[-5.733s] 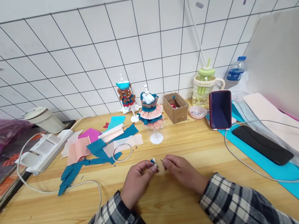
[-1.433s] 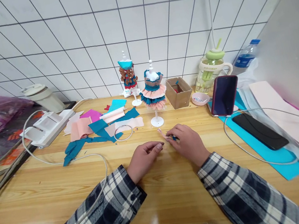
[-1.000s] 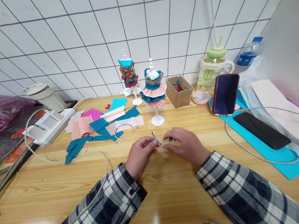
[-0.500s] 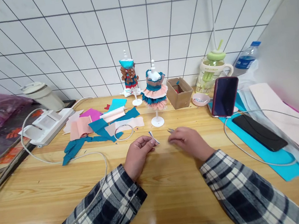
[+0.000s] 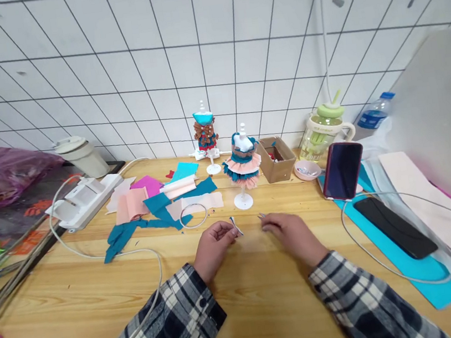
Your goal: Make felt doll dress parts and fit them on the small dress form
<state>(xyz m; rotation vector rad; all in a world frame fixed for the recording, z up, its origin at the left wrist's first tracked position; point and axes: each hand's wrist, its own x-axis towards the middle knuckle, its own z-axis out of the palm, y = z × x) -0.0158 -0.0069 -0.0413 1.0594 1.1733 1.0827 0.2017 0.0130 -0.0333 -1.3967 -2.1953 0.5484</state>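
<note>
My left hand (image 5: 215,247) pinches a small striped strip (image 5: 236,227), white with dark edges, just above the table. To its right, my right hand (image 5: 291,235) is closed around a small metal-tipped tool (image 5: 261,216); most of the tool is hidden by the fingers. Behind both hands stands a small white dress form (image 5: 242,161) wearing a ruffled teal and pink paper dress. A second form (image 5: 206,132), in turquoise, brown and red, is farther back. Teal, pink and magenta crepe pieces (image 5: 132,204) lie at the left, with a ring (image 5: 193,216) on them.
A cardboard box (image 5: 278,160), pink dish (image 5: 307,170), green-lidded bottle (image 5: 323,130) and upright phone (image 5: 343,170) stand at the back right. A black phone (image 5: 395,227) lies on blue paper. A power strip (image 5: 85,202) and its white cable cross the left side.
The view has tilted upward, so the table and its things appear lower in the picture. Both hands keep about the same pose and hold the same things.
</note>
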